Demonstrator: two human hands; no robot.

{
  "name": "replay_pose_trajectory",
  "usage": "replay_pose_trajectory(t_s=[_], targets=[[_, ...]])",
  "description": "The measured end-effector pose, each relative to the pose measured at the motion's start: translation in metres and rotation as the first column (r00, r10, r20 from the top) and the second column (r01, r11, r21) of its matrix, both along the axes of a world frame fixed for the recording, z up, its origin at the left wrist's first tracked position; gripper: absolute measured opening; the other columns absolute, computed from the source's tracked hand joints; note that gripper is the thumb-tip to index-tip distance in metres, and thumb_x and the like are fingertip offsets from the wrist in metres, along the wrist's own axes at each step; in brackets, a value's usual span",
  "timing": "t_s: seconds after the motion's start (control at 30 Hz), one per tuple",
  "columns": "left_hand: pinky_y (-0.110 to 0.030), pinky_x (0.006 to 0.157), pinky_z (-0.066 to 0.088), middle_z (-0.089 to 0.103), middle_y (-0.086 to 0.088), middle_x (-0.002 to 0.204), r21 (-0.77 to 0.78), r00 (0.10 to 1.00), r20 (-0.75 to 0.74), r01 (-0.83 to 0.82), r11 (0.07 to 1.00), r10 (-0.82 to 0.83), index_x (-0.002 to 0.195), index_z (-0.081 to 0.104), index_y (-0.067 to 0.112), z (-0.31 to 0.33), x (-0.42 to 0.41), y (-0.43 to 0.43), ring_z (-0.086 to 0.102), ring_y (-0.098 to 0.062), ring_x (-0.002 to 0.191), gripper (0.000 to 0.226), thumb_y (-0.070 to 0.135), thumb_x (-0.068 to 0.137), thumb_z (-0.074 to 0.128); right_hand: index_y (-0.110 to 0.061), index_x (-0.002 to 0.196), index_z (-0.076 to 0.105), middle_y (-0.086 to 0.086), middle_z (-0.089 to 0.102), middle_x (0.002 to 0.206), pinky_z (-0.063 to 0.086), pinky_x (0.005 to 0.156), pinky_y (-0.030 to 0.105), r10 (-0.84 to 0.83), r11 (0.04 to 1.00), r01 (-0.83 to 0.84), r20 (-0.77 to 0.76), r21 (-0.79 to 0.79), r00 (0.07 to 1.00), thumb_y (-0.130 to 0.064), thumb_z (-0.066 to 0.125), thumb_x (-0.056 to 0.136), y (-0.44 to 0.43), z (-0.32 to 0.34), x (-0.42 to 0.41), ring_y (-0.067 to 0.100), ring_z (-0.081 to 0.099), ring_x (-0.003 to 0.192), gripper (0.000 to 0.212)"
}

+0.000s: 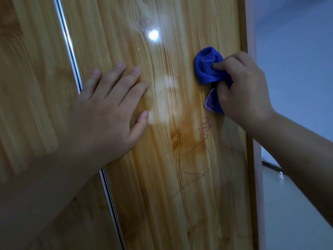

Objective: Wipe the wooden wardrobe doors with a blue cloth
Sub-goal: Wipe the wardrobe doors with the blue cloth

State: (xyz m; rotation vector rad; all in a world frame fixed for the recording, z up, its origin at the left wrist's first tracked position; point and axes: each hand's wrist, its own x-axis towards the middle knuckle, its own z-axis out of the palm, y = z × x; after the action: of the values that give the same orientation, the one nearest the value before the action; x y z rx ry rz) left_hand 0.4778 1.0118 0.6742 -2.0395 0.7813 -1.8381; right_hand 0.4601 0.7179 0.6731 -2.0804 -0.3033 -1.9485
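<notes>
against the glossy pine-grained wooden wardrobe door, in the head view, my left hand lies flat, fingers straight and slightly spread, palm on the wood just right of the thin silver metal strip that parts it from the neighbouring wooden door. my right hand grips a crumpled bright blue cloth, fingers curled round it, pressing the bunched part onto the door near its right edge; a loose corner hangs out below my fingers. thin dark scribble lines mark the wood beneath the cloth. both doors are closed, so what the wardrobe holds is hidden. a pale bluish wall lies to the right.
</notes>
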Motion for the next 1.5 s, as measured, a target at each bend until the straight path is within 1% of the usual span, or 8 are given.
replay_pose_trajectory(t_s=[0.17, 0.37, 0.7, 0.93, 1.03, 1.2, 1.33, 1.5], targets=[[-0.058, 0.121, 0.029, 0.047, -0.009, 0.16, 0.011, 1.0, 0.012, 0.011, 1.0, -0.011, 0.149, 0.05, 0.014, 0.0, 0.002, 0.002, 0.039, -0.033, 0.151, 0.058, 0.047, 0.102, 0.041, 0.001, 0.109, 0.068, 0.014, 0.063, 0.108, 0.035, 0.07, 0.016, 0.024, 0.997, -0.024, 0.002, 0.076, 1.0, 0.004, 0.055, 0.083, 0.017, -0.041, 0.003, 0.015, 0.053, 0.092, 0.029], [-0.059, 0.123, 0.026, 0.045, -0.011, 0.16, -0.005, 1.0, 0.01, 0.022, 1.0, -0.022, 0.15, 0.048, 0.012, -0.003, 0.006, -0.001, 0.037, -0.035, 0.151, 0.06, 0.05, 0.102, 0.042, -0.002, 0.109, 0.067, 0.01, 0.062, 0.111, 0.054, 0.069, 0.027, 0.162, 0.986, -0.155, -0.179, 0.052, 0.97, 0.0, 0.06, 0.084, 0.049, -0.132, -0.011, 0.016, 0.058, 0.092, 0.026], [-0.059, 0.123, 0.025, 0.045, -0.01, 0.16, -0.023, 1.0, -0.017, 0.015, 1.0, -0.015, 0.149, 0.047, 0.014, -0.002, 0.0, -0.002, 0.036, -0.034, 0.152, 0.062, 0.052, 0.1, 0.047, -0.013, 0.096, 0.079, 0.006, 0.073, 0.1, 0.055, 0.056, 0.023, 0.248, 0.949, -0.307, -0.434, -0.07, 0.866, -0.015, 0.06, 0.078, 0.118, -0.233, -0.033, 0.02, 0.07, 0.075, 0.026], [-0.057, 0.124, 0.024, 0.042, -0.01, 0.162, -0.006, 0.992, -0.119, -0.04, 0.999, 0.039, 0.151, 0.047, 0.015, 0.002, -0.016, -0.003, 0.033, -0.032, 0.154, 0.064, 0.052, 0.099, 0.044, -0.02, 0.117, 0.067, -0.002, 0.061, 0.111, 0.055, 0.066, 0.022, 0.42, 0.893, -0.443, -0.489, 0.075, 0.764, -0.017, 0.055, 0.085, 0.098, -0.216, -0.052, 0.012, 0.065, 0.082, 0.034], [-0.059, 0.121, 0.029, 0.044, -0.014, 0.158, 0.055, 0.991, -0.124, -0.035, 0.998, 0.041, 0.15, 0.047, 0.012, 0.0, -0.026, -0.009, 0.037, -0.034, 0.15, 0.064, 0.049, 0.099, 0.046, -0.031, 0.122, 0.057, -0.014, 0.053, 0.119, 0.051, 0.079, 0.017, 0.408, 0.912, -0.389, -0.415, 0.133, 0.813, -0.022, 0.053, 0.085, 0.07, -0.19, -0.062, 0.004, 0.06, 0.096, 0.038], [-0.058, 0.114, 0.039, 0.055, -0.012, 0.15, 0.195, 0.986, -0.165, 0.007, 0.981, 0.026, 0.148, 0.053, 0.014, -0.032, -0.039, -0.032, 0.048, -0.033, 0.142, 0.06, 0.045, 0.097, 0.05, -0.015, 0.121, 0.063, -0.009, 0.053, 0.109, 0.041, 0.079, 0.009, 0.257, 0.962, -0.222, -0.257, 0.159, 0.931, -0.001, 0.061, 0.087, 0.011, -0.113, -0.059, 0.003, 0.052, 0.094, 0.037], [-0.062, 0.111, 0.04, 0.052, -0.012, 0.152, 0.052, 0.96, -0.244, -0.126, 0.991, 0.135, 0.146, 0.054, 0.016, -0.041, -0.04, -0.034, 0.047, -0.033, 0.143, 0.064, 0.054, 0.094, 0.05, -0.011, 0.122, 0.065, -0.009, 0.052, 0.109, 0.037, 0.078, 0.017, 0.179, 0.98, -0.164, -0.151, 0.109, 0.972, 0.001, 0.062, 0.086, -0.003, -0.038, -0.051, 0.012, 0.055, 0.098, 0.038], [-0.06, 0.106, 0.043, 0.052, -0.009, 0.152, 0.042, 0.947, -0.266, -0.176, 0.983, 0.181, 0.142, 0.057, 0.019, -0.044, -0.038, -0.036, 0.047, -0.031, 0.142, 0.065, 0.058, 0.092, 0.058, -0.013, 0.124, 0.066, 0.003, 0.06, 0.113, 0.051, 0.077, 0.037, 0.143, 0.988, -0.147, -0.082, -0.051, 0.986, -0.003, 0.059, 0.087, 0.02, 0.03, -0.039, 0.024, 0.06, 0.098, 0.039]])
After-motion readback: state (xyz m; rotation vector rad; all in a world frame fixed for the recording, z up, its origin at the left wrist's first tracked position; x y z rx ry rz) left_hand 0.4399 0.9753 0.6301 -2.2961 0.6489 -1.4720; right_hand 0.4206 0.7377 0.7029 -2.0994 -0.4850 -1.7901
